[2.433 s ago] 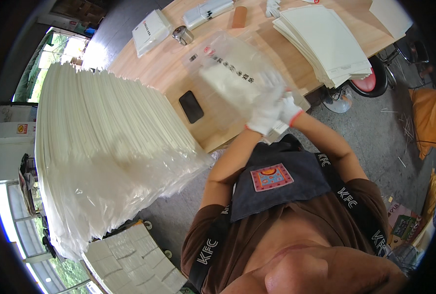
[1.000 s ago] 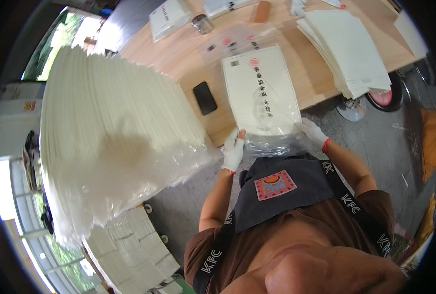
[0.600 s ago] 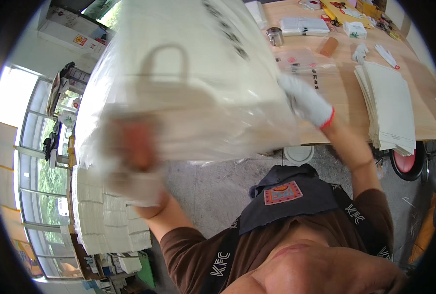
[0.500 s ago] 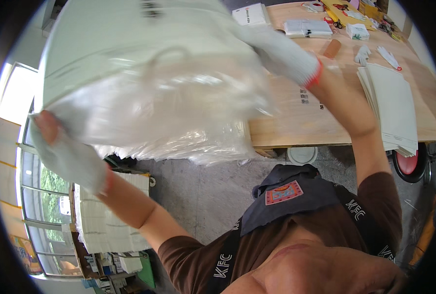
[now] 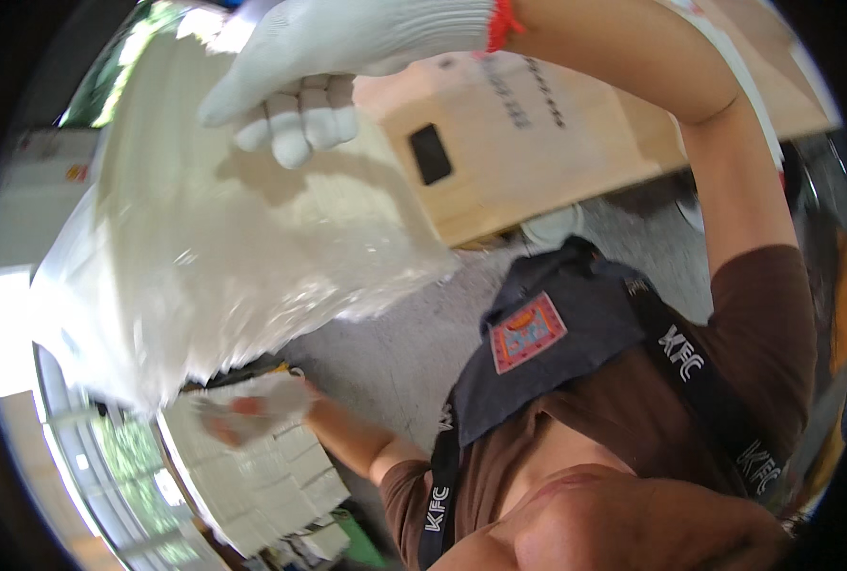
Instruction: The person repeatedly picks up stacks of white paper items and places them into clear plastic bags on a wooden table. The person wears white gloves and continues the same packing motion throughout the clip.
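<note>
Your knit right grip [image 5: 333, 46] hangs half-spread over a ragged-edged plastic stack [image 5: 252, 271]. Grey floor [image 5: 385, 357] opens beside your left grip [image 5: 257, 411], blurred, unreadable.

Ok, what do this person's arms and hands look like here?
The right hand wears a white knitted glove with a red wrist edge. The left hand is blurred, also gloved in white. Both forearms are bare below short brown sleeves.

glossy plastic bags [image 5: 252, 276], smooth wooden table [image 5: 466, 207]
</note>
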`<state>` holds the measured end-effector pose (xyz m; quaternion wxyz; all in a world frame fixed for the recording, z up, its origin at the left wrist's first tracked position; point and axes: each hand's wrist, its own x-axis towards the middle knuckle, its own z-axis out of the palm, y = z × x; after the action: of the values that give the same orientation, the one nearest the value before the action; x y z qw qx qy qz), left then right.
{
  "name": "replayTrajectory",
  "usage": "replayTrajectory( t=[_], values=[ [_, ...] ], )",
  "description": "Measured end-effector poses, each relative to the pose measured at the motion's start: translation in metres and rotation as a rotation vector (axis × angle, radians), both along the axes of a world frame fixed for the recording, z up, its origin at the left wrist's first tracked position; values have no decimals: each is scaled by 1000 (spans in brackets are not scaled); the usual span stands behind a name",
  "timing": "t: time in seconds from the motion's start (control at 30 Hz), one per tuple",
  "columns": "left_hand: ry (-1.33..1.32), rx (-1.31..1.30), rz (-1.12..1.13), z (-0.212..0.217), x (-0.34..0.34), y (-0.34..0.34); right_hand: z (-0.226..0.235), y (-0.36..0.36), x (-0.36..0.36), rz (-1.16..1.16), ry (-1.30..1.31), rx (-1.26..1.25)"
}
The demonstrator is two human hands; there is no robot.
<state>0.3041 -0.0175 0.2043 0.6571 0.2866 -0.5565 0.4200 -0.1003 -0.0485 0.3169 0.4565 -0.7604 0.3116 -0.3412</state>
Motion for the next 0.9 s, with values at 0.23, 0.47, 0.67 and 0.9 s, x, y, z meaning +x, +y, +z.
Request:
replayTrajectory(
  t=[0.23,0.47,0.67,0.9],
  values=[
    [-372,1376,-902,-161,-235,10,-105,63,-75,-484,24,331],
    [-866,1286,-780,-274,-360,-36,-224,129,-93,-699,-481,526],
    [-959,1561,-876,-300,-398,-70,-347,194,-107,-907,-728,793],
    [-752,1975,-1082,-264,-390,-92,-390,90,-63,-1165,-634,713]
  ],
)
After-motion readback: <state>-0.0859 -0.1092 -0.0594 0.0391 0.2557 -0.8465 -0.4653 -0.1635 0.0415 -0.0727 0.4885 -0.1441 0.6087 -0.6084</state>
